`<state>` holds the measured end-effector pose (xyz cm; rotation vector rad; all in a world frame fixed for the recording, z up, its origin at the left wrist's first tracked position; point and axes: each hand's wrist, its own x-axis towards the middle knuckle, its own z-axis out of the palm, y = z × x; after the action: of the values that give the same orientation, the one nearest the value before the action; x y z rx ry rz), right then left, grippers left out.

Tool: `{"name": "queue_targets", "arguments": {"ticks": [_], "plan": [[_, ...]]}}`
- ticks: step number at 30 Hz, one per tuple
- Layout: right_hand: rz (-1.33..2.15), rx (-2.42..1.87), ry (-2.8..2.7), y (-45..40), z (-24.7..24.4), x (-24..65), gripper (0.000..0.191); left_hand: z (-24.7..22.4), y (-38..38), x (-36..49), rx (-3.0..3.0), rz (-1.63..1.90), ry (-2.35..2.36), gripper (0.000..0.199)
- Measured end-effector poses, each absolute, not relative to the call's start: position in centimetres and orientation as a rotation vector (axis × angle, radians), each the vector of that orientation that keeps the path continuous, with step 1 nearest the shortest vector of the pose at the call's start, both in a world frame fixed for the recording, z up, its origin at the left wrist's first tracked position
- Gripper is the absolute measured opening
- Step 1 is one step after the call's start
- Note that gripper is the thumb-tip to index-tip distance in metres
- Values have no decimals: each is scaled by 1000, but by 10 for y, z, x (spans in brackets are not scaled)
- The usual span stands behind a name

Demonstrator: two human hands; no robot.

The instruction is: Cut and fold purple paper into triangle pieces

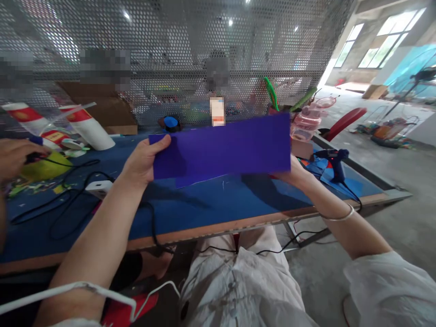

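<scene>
Purple rectangular sheet (221, 147), mid-frame.
The left hand (141, 159) pinches its left end, thumb in front; the right hand (297, 172) is at its lower right corner, grip too hidden to tell; a blue glue gun (337, 167) sits at frame right.

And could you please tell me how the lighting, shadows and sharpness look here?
All in the head view: bright windows washed out at upper right; shadows on the blue table beneath the purple sheet; the sheet's edges blurred; pixelated patches over the metal mesh.
</scene>
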<state>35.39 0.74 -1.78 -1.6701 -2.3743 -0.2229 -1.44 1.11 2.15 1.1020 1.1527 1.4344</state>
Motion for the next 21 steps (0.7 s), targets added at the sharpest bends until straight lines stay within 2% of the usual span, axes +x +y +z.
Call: {"name": "queue_targets", "arguments": {"ticks": [5,8,12,15,17,19,20,21], "plan": [[-220,-1800,-2459,15,-19,347,41,17,18,-6,973,1583,1123,32],[-265,-1665,-2516,18,-21,328,46,11,20,-2,925,1604,1104,32],[-95,-1416,-2733,17,-32,292,43,7,23,0,906,1679,1051,29],[46,-1311,-2782,-15,-36,269,46,7,24,-2,901,1720,1026,27],[375,-854,-2864,-51,-30,258,44,8,25,-3,900,1717,1022,28],[913,-73,-2900,-84,-18,252,42,7,24,-2,907,1705,1020,29],[1075,237,-2866,-94,-13,250,40,7,24,-1,913,1699,1017,30],[1110,341,-2818,-98,-9,250,37,7,24,0,920,1694,1012,30]]}}
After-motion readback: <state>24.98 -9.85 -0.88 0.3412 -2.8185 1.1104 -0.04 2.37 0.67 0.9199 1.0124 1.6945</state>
